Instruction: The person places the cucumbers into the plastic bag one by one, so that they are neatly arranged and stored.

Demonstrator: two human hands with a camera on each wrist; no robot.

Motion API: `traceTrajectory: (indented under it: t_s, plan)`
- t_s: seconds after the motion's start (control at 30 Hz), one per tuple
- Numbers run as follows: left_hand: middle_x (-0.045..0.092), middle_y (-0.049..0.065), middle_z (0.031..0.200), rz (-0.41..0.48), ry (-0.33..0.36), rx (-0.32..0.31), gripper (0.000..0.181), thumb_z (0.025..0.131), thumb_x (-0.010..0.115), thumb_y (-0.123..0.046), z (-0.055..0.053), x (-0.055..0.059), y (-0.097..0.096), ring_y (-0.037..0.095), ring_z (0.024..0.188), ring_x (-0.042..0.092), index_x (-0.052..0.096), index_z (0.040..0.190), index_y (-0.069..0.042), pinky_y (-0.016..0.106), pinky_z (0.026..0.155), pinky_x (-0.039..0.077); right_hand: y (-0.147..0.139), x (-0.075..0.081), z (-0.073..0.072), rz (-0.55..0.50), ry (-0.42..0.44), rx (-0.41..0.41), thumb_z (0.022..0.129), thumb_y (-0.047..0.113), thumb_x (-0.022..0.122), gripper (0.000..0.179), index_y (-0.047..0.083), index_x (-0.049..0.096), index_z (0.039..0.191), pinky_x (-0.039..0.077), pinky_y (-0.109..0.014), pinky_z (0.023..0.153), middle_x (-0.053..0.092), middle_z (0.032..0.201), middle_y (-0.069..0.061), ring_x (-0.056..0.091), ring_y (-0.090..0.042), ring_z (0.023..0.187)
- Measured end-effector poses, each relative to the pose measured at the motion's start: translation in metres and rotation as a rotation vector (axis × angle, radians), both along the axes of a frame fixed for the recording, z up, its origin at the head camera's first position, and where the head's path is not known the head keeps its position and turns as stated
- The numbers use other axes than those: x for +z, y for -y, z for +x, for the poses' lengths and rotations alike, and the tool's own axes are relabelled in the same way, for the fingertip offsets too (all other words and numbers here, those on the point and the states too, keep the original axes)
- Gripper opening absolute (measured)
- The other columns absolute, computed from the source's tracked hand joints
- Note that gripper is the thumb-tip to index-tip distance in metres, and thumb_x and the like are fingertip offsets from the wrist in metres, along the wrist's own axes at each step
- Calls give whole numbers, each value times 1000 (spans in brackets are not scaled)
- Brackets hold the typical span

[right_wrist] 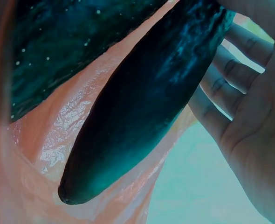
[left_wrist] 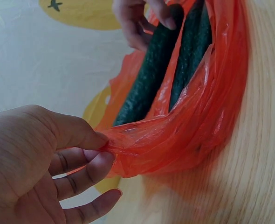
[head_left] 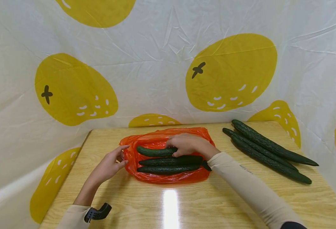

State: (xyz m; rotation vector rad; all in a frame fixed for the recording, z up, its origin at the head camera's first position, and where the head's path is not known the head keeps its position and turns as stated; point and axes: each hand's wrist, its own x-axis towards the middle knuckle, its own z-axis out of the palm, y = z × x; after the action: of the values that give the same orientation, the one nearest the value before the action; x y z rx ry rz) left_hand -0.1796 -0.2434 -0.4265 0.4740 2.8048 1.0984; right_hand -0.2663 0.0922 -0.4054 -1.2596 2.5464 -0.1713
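A red plastic bag (head_left: 170,180) lies spread on the table with its mouth up and dark green cucumbers (head_left: 170,170) inside it, side by side. My right hand (head_left: 186,143) grips the farthest cucumber (head_left: 153,151) near its right end, fingers on the far side and thumb on the near side. That cucumber (right_wrist: 142,102) shows large in the right wrist view, over the bag's film. My left hand (head_left: 110,163) is at the bag's left end. In the left wrist view its thumb and forefinger pinch the bag's rim (left_wrist: 123,137), the other fingers spread below.
Three long cucumbers (head_left: 268,152) lie slantwise at the right of the wooden table (head_left: 202,203). A white curtain (head_left: 153,79) with yellow fruit prints hangs behind the table and along its sides. A black strap (head_left: 97,213) is around the left wrist.
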Motion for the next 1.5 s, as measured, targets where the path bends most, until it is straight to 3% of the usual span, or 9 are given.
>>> traceTrajectory:
  t_s: [0.27, 0.47, 0.63, 0.73, 0.8, 1.13, 1.33, 1.5]
  plan:
    - [59, 3, 89, -5, -10, 4, 62, 92, 68, 2, 0, 0, 0, 19, 83, 59, 45, 149, -1, 27, 67, 53, 6, -8, -1, 54, -47, -12, 96, 29, 71, 41, 21, 62, 136, 47, -44, 104, 51, 152, -5, 55, -24, 132]
    - [60, 4, 90, -6, -5, 6, 62, 92, 68, 2, 1, 1, -1, 19, 84, 59, 45, 150, -1, 27, 67, 53, 6, -15, -3, 46, -79, -12, 97, 29, 70, 39, 20, 63, 134, 50, -42, 100, 54, 148, -4, 58, -22, 127]
    - [60, 4, 90, -6, -2, 3, 62, 92, 67, 2, 2, 0, -1, 20, 84, 59, 45, 150, -2, 27, 67, 53, 5, -16, -5, -7, -62, -15, 97, 20, 69, 31, 16, 67, 128, 52, -40, 93, 66, 124, -2, 64, -18, 109]
    - [60, 4, 90, -5, -5, 1, 62, 92, 67, 2, 2, -1, 0, 20, 84, 59, 45, 150, -2, 27, 67, 53, 4, -14, -6, -36, -34, -15, 97, 15, 68, 26, 15, 69, 123, 53, -39, 87, 68, 108, 0, 63, -16, 96]
    - [60, 4, 90, -5, -4, 3, 62, 92, 67, 2, 1, -2, 0, 20, 84, 59, 45, 150, -2, 27, 67, 53, 3, -13, -6, -38, -21, -11, 97, 16, 68, 25, 15, 69, 122, 53, -38, 85, 68, 105, 0, 62, -15, 94]
    - [59, 4, 90, -3, -10, 7, 61, 93, 69, -1, 1, -4, 0, 19, 84, 60, 46, 149, -3, 28, 68, 53, -13, -9, -4, -98, 32, 0, 100, 18, 65, 28, 11, 67, 127, 51, -42, 96, 64, 125, -4, 64, -20, 112]
    - [60, 4, 90, 0, -15, -3, 61, 93, 68, 0, 1, -2, -1, 19, 84, 59, 45, 149, -2, 28, 67, 52, -30, -3, 0, -169, 72, -6, 101, 16, 64, 28, 8, 67, 127, 52, -41, 97, 62, 125, -4, 65, -22, 114]
    - [60, 4, 90, 0, -19, -6, 61, 93, 68, 0, 0, -1, -1, 18, 83, 60, 45, 149, -1, 27, 67, 53, -44, 4, 6, -207, 49, 12, 101, 17, 64, 25, 9, 69, 124, 51, -43, 98, 64, 123, -7, 65, -24, 114]
